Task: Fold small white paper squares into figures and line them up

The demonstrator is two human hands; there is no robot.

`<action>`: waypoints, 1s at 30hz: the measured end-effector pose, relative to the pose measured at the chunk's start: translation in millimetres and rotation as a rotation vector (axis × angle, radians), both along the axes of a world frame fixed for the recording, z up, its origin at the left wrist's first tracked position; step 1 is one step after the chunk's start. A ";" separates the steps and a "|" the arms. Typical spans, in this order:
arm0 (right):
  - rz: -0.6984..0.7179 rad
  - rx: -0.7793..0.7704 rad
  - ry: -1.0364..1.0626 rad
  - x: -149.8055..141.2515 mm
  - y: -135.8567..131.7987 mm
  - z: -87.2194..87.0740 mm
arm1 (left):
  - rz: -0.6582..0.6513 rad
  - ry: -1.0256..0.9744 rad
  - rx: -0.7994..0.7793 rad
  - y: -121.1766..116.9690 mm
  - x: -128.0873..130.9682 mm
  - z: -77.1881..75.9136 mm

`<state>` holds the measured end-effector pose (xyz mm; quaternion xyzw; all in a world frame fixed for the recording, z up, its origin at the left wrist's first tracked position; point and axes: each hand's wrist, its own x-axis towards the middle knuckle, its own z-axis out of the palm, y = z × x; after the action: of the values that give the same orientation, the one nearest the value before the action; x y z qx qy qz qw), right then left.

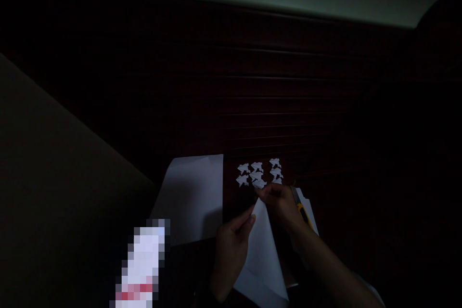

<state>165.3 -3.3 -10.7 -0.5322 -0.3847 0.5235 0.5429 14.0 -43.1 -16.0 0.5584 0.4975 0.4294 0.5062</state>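
Observation:
A white sheet of paper (263, 250) is held between my two hands, bent over so that its upper end comes to a point. My left hand (234, 248) pinches its left edge near that point between thumb and fingers. At the tip, my right hand (279, 202) is closed on the paper, fingers bent. Just beyond my hands, small folded white paper figures (256, 174) lie in columns on the dark surface. Beside my right wrist is a yellow and black cutter (305, 214), partly covered by the hand.
A larger white sheet (195, 197) lies flat to the left. Under the cutter, more white paper (310, 211) shows. A pixelated whitish strip (140, 264) is at the lower left. Dark ridged wood (267, 86) stretches ahead, and the scene is dim.

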 end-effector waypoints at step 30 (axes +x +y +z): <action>0.195 -0.014 -0.197 1.0 -5.6 6.8 | 0.093 -0.028 -0.042 3.9 -6.4 -5.3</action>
<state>166.3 -8.8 -3.9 -0.5448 -0.4825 0.5217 0.4452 7.6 -39.2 -21.4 0.5178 0.5248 0.4497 0.5042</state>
